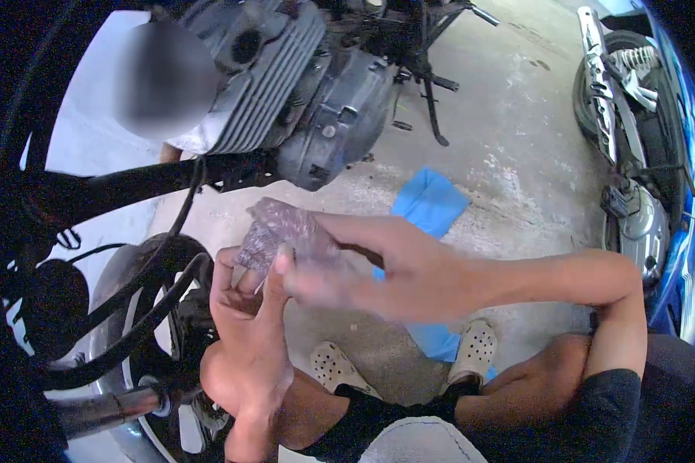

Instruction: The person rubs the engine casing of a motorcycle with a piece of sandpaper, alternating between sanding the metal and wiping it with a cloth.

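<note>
Between my two hands is a small folded sheet [292, 224], purplish grey with pale specks, bent so that two layers show. My left hand [251, 312] reaches up from below and pinches its lower edge between thumb and curled fingers. Coming in from the right, my right hand [398, 270] grips the sheet's right side, and its fingers are smeared by motion. Just above the hands is a finned motorcycle engine [262, 92] with a rounded dull-grey cover [336, 119].
Blue cloth [432, 201] lies on the concrete floor [510, 131] between my clog-style shoes [477, 347]. A motorcycle wheel [116, 339] and black frame tubes [123, 185] stand at left. Another blue motorcycle [645, 224] stands along the right side.
</note>
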Demonstrator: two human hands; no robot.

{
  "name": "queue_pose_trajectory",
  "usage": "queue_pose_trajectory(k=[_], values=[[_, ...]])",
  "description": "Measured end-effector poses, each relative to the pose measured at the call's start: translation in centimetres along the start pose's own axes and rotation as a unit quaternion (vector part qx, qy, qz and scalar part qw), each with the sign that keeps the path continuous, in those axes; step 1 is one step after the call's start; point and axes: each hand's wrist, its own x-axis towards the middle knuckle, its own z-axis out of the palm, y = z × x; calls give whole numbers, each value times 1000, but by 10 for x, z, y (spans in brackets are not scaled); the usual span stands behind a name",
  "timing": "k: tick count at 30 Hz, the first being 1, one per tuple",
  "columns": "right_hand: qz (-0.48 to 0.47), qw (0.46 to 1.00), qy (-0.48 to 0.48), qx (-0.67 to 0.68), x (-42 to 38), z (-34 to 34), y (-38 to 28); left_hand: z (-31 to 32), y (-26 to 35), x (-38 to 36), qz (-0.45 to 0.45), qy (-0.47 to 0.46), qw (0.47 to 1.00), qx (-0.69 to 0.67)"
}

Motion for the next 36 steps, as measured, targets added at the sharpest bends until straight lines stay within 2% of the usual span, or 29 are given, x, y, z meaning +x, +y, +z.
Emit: queue_pose_trajectory(k=[1,3,4,5,6,7,8,10,11,12,14,16,18,22,24,25,27,31,33,36], values=[[115,990,-21,76,4,-5,-7,-8,2,1,-19,-54,995,76],[-25,989,143,-8,22,-12,15,10,12,-7,-17,-48,995,87],[-17,986,166,-29,25,-31,6,16,18,-9,-10,-31,995,95],[-9,981,186,-51,32,-57,-4,14,19,-11,-16,-56,992,109],[-146,918,258,-264,52,-98,8,12,20,-10,-16,-57,993,106],[-273,788,310,-456,69,-130,26,9,20,-11,-17,-66,991,113],[-275,788,309,-456,74,-140,39,8,21,-11,-18,-75,990,121],[-256,629,255,-688,81,-145,51,9,18,-11,-10,-80,989,120],[-225,593,225,-739,82,-142,62,9,17,-10,-6,-89,989,122],[-226,595,226,-738,87,-137,66,10,16,-9,-6,-87,988,123],[-207,476,210,-828,95,-130,74,11,13,-7,-7,-77,988,132],[-212,486,193,-825,91,-128,75,11,10,-4,-2,-76,988,136],[-223,568,231,-758,86,-120,83,9,7,1,3,-78,987,139],[-238,599,251,-722,87,-126,92,11,5,6,-10,-80,986,148],[-214,665,247,-672,94,-137,93,10,5,8,-15,-85,985,152],[-212,665,246,-672,96,-142,92,8,5,10,-24,-96,987,129],[-294,608,245,-695,99,-148,91,4,3,13,-35,-106,988,106],[-251,598,241,-722,101,-135,89,2,2,14,-36,-115,989,91],[-303,545,300,-722,92,-125,79,2,4,13,-39,-110,989,95],[-294,526,270,-751,86,-116,60,3,5,11,-50,-82,990,98]])
